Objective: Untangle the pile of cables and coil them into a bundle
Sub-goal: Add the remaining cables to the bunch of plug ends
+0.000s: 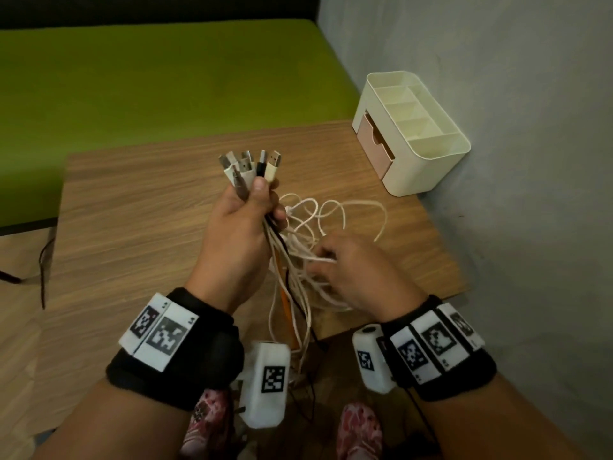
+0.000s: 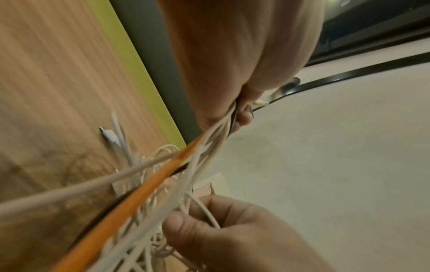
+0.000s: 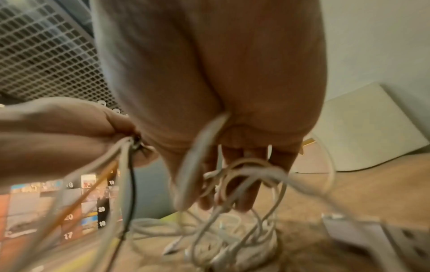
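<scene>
Left hand (image 1: pixel 237 220) is fisting the plug ends (image 1: pixel 250 166); right hand (image 1: pixel 348 270) is pinching a white strand (image 1: pixel 318 258) (still knotted) w/ cables (image 1: pixel 298 293) dangling off the tabletop (image 1: pixel 132 210) — yanking risks tightening tangles

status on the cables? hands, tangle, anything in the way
Left hand grips cables below plugs. Right hand pinches a white strand. Loops still tangled on table. No obstruction.
</scene>
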`<act>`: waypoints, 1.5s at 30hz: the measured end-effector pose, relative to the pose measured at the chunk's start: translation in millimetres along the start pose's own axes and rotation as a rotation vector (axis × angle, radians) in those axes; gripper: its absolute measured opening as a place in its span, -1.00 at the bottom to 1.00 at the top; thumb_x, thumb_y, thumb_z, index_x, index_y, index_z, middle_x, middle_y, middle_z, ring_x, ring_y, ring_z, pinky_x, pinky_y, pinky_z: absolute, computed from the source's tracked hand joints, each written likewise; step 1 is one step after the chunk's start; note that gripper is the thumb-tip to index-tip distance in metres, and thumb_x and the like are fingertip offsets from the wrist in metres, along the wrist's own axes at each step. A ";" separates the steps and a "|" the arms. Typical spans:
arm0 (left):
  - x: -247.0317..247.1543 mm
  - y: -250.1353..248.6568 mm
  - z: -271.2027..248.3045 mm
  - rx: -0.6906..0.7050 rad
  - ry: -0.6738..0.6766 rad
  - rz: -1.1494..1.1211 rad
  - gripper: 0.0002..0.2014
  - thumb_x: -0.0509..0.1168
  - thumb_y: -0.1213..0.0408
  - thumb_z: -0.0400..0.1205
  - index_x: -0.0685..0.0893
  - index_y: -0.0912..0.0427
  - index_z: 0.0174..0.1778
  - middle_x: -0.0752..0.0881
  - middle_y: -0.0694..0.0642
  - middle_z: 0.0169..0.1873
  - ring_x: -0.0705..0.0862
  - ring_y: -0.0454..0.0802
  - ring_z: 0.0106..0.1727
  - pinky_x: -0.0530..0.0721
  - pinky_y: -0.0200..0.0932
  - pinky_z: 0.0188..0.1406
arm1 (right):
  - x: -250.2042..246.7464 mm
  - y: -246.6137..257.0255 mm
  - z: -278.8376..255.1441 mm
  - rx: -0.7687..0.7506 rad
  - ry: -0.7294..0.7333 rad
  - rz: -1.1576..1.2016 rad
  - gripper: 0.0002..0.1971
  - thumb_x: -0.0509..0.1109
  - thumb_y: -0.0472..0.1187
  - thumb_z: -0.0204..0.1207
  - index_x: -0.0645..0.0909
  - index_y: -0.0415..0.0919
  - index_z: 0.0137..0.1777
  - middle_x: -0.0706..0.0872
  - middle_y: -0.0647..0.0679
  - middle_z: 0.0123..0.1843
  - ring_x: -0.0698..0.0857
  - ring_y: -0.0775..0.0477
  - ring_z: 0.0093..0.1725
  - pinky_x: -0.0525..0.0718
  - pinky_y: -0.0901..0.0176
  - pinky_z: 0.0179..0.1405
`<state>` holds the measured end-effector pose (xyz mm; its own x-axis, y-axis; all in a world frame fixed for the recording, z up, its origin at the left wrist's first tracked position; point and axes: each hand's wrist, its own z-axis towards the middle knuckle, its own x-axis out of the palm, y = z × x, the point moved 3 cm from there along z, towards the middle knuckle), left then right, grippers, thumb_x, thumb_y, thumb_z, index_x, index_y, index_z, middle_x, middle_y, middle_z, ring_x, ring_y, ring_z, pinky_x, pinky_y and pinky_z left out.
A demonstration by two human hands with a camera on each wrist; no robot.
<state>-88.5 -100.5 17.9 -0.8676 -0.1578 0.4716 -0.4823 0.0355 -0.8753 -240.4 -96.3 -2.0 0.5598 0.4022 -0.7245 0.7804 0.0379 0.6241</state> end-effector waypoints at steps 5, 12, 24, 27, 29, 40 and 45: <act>-7.0 -3.2 0.9 -0.018 0.027 -0.055 -0.84 0.09 0.27 0.80 0.55 0.20 0.01 0.58 -0.06 -0.30 0.52 -0.16 -0.37 0.55 -0.27 -0.33 | -19.5 -6.1 7.0 0.056 -0.126 -0.230 -0.71 0.52 -0.07 0.52 0.65 0.04 0.23 0.56 0.11 0.27 0.54 -0.01 0.32 0.49 -0.03 0.36; -6.2 -0.2 -3.2 -0.078 0.051 -0.074 -0.82 0.10 0.22 0.79 0.51 0.22 -0.03 0.52 -0.02 -0.42 0.53 -0.10 -0.36 0.57 -0.21 -0.31 | -23.7 28.6 -10.7 -0.232 -0.132 0.195 -0.64 0.38 -0.15 0.60 0.57 0.15 0.37 0.56 0.26 0.28 0.57 0.21 0.19 0.59 0.16 0.14; -25.5 -19.5 6.1 -0.051 0.096 -0.237 -0.74 0.02 0.15 0.80 0.45 0.15 -0.14 0.37 -0.06 -0.46 0.36 -0.19 -0.47 0.45 -0.31 -0.45 | 7.3 -0.7 9.8 -0.053 0.113 -0.291 -0.79 0.15 0.15 0.70 0.56 0.16 0.13 0.66 0.14 0.06 0.57 -0.10 0.21 0.45 -0.09 0.31; -30.1 -17.8 5.1 -0.029 0.092 -0.194 -0.77 0.06 0.15 0.78 0.47 0.16 -0.13 0.39 -0.07 -0.47 0.36 -0.19 -0.47 0.45 -0.31 -0.45 | -3.2 8.1 5.2 -0.020 0.038 -0.323 -0.77 0.20 0.09 0.71 0.57 0.06 0.22 0.62 0.12 0.13 0.48 0.01 0.21 0.36 0.08 0.23; -30.1 -15.5 3.2 -0.022 0.102 -0.138 -0.80 0.13 0.14 0.75 0.49 0.17 -0.10 0.41 -0.08 -0.46 0.38 -0.20 -0.45 0.47 -0.31 -0.43 | -9.0 15.2 -2.7 -0.022 0.040 -0.262 -0.78 0.25 0.12 0.68 0.58 0.11 0.21 0.63 0.17 0.08 0.54 0.05 0.19 0.52 0.08 0.18; -28.1 -12.0 1.7 0.040 0.098 0.011 -0.82 0.20 0.14 0.68 0.45 0.16 -0.15 0.34 -0.01 -0.41 0.36 -0.14 -0.43 0.44 -0.25 -0.41 | -17.6 45.6 -32.4 -0.222 0.276 0.718 -0.47 0.23 -0.33 0.72 0.33 0.17 0.59 0.84 -0.04 0.15 0.86 -0.12 -0.03 0.78 0.07 0.04; -22.8 -8.2 1.7 0.025 0.119 0.010 -0.78 0.11 0.16 0.77 0.44 0.15 -0.17 0.34 -0.05 -0.45 0.34 -0.17 -0.46 0.45 -0.29 -0.45 | -30.6 40.0 -27.7 -0.545 -0.359 0.436 -0.77 0.34 -0.40 0.65 0.72 -0.21 0.23 0.82 -0.04 -0.02 0.81 0.03 -0.10 0.78 0.13 -0.09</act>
<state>-64.5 -98.8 14.1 -0.8813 -0.0391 0.4708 -0.4716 0.0121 -0.8817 -234.0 -81.8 53.2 0.9125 0.1676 -0.3732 0.2746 0.4253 0.8624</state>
